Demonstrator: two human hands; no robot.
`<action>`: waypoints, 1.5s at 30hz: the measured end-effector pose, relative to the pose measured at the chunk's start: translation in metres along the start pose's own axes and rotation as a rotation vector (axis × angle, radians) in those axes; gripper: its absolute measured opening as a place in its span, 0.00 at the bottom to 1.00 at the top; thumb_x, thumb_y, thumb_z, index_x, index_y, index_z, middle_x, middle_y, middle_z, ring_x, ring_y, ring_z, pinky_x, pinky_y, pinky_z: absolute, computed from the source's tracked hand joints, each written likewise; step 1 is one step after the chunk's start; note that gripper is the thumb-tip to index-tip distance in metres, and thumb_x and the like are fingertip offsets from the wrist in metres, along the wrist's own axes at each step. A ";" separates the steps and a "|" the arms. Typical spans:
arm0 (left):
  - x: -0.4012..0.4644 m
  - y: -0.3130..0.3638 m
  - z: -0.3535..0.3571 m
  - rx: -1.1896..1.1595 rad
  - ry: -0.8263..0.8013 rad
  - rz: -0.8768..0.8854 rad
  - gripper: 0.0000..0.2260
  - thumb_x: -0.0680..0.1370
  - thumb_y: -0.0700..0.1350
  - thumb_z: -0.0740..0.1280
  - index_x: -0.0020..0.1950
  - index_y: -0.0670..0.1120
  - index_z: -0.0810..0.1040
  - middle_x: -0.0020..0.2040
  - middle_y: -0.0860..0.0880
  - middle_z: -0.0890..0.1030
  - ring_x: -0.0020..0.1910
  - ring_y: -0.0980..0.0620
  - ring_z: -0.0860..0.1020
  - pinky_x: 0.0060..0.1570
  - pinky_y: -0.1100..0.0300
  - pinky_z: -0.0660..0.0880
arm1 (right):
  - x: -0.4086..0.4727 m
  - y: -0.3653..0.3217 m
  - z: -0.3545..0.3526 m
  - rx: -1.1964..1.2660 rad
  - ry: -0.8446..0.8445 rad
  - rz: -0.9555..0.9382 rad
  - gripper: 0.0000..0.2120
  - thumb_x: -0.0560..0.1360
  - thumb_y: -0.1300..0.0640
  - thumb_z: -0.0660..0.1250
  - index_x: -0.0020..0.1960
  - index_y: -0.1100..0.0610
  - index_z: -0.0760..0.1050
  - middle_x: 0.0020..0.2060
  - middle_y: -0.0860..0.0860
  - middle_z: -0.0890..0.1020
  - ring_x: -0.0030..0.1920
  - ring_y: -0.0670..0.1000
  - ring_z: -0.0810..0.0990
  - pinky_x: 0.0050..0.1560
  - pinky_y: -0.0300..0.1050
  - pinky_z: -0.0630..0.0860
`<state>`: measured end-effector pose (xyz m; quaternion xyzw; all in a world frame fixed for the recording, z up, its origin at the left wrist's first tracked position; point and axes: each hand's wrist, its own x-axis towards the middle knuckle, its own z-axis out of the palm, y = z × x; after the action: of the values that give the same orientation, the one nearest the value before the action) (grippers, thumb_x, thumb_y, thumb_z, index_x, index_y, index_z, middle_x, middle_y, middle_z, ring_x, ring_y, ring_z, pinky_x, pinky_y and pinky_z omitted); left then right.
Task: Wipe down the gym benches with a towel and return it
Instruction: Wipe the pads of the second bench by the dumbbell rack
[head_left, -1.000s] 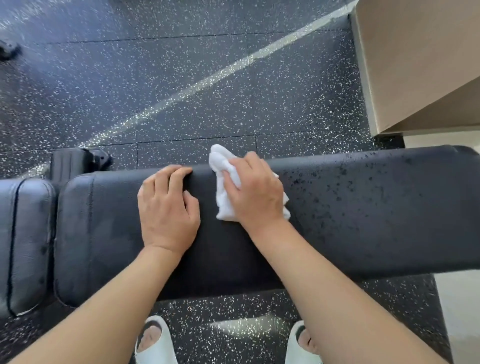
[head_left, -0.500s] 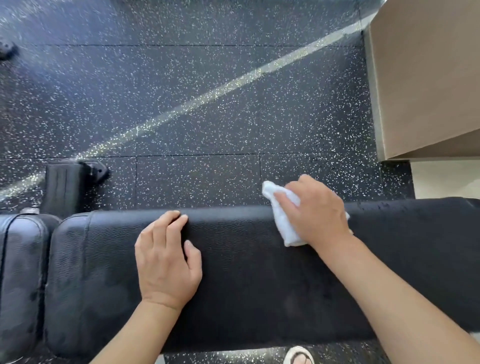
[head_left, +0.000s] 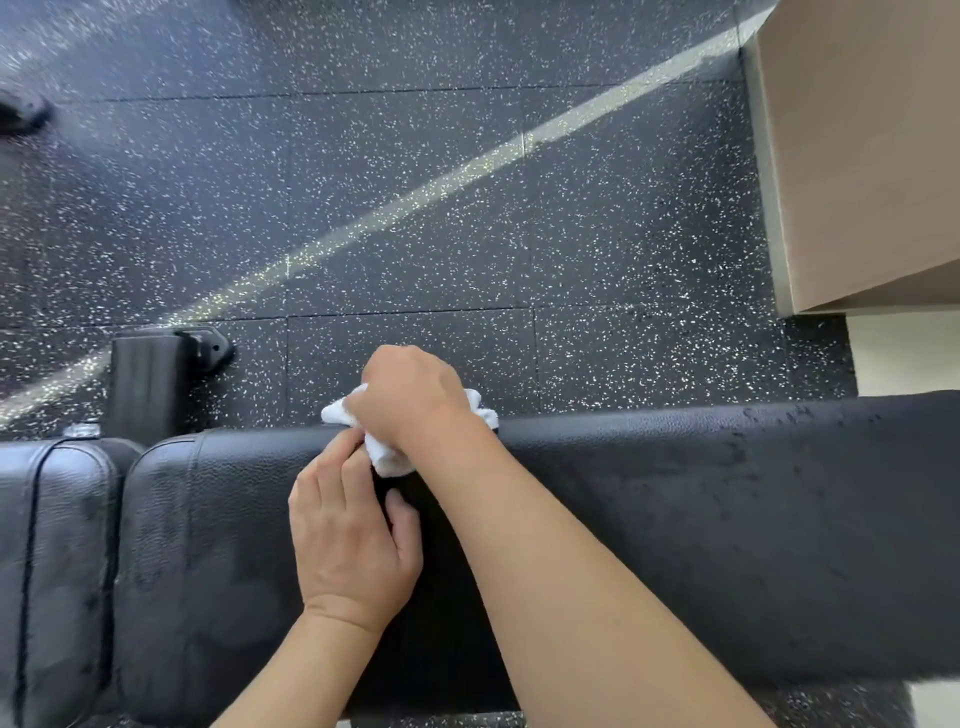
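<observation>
A black padded gym bench runs across the lower part of the view, with a second pad section at the left. My right hand grips a crumpled white towel at the bench's far edge, fingers curled over the edge. My left hand lies flat on the pad right beside it, fingertips touching the towel. The right part of the pad shows damp dark specks.
Black speckled rubber floor lies beyond the bench, crossed by a strip of light. A tan wooden box or cabinet stands at the upper right. The bench's black foot sticks out at the left.
My right hand has swept the towel back left along the far edge, from the bench's middle right to beside my left hand. The left hand has stayed flat on the pad.
</observation>
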<state>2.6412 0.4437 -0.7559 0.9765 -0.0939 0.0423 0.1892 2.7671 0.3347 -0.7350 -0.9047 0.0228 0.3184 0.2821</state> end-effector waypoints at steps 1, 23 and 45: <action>0.000 0.000 0.000 0.005 0.003 0.011 0.20 0.74 0.45 0.61 0.64 0.37 0.75 0.69 0.39 0.76 0.61 0.37 0.72 0.60 0.42 0.69 | -0.006 0.005 -0.005 -0.028 -0.037 -0.057 0.04 0.70 0.57 0.65 0.37 0.50 0.76 0.34 0.49 0.74 0.41 0.59 0.78 0.34 0.41 0.63; -0.002 0.003 -0.004 0.031 -0.006 0.013 0.20 0.75 0.45 0.59 0.65 0.39 0.75 0.69 0.40 0.76 0.64 0.36 0.72 0.65 0.40 0.68 | -0.084 0.039 0.049 -0.061 0.887 -0.145 0.10 0.75 0.52 0.74 0.41 0.56 0.77 0.40 0.52 0.78 0.38 0.55 0.77 0.33 0.50 0.69; -0.003 0.005 -0.002 0.051 0.028 0.021 0.18 0.76 0.47 0.60 0.64 0.42 0.72 0.67 0.43 0.75 0.64 0.38 0.71 0.65 0.43 0.67 | -0.158 0.100 0.084 -0.102 1.043 -0.011 0.10 0.80 0.48 0.67 0.47 0.55 0.76 0.40 0.50 0.76 0.39 0.53 0.75 0.35 0.49 0.70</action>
<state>2.6369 0.4407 -0.7531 0.9793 -0.1003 0.0601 0.1650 2.5721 0.2731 -0.7447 -0.9558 0.1398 -0.1751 0.1905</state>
